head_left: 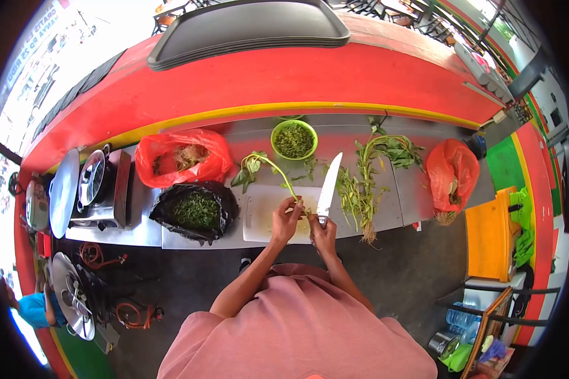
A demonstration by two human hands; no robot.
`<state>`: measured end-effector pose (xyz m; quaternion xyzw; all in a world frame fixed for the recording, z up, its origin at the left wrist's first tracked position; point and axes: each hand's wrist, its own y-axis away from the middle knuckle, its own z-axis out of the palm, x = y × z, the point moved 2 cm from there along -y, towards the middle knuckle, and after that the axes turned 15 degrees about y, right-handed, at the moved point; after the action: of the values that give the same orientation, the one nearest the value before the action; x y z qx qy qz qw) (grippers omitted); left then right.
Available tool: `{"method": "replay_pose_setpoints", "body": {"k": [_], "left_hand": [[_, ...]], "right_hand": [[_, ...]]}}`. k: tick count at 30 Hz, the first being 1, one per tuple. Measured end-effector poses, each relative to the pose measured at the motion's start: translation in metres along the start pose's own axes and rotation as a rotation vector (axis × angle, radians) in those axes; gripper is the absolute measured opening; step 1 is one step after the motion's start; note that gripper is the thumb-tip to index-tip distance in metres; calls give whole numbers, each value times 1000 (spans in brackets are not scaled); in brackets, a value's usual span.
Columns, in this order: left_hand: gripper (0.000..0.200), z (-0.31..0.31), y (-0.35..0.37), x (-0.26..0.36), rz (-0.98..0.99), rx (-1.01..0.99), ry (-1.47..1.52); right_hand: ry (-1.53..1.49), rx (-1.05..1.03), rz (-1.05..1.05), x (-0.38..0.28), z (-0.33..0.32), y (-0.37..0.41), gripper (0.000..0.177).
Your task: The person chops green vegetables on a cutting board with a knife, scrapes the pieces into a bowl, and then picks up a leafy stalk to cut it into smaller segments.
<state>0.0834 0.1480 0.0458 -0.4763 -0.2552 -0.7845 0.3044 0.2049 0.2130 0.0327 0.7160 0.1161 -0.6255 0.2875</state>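
Note:
My left hand [286, 221] is closed on the lower end of a green leafy stem [278, 167], whose leaves reach up and to the left. In my right hand [323, 234] is a knife [329, 186] with a broad, pale blade pointing up and away from me. Both hands are over the white cutting board [256, 218], close together. Right of the knife lies a bunch of leafy greens [363, 183] with roots toward me. Beyond the board stands a green bowl [294, 139] of chopped greens. A black plastic bag [193, 211] with cut greens sits to the left.
A red plastic bag [183, 158] with roots and scraps lies at back left, another red bag [452, 174] at far right. A stove with a pot [93, 177] is on the left. Stacked trays [250, 31] rest on the red ledge. Another person [41, 309] is at lower left.

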Motion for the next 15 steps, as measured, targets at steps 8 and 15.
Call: {"method": "replay_pose_setpoints", "body": {"k": [8, 15], "left_hand": [[33, -5, 4, -7, -15, 54, 90], [35, -39, -3, -8, 2, 150, 112]], "right_hand": [[30, -21, 93, 4, -1, 0, 16], [101, 85, 53, 4, 3, -7, 20]]}}
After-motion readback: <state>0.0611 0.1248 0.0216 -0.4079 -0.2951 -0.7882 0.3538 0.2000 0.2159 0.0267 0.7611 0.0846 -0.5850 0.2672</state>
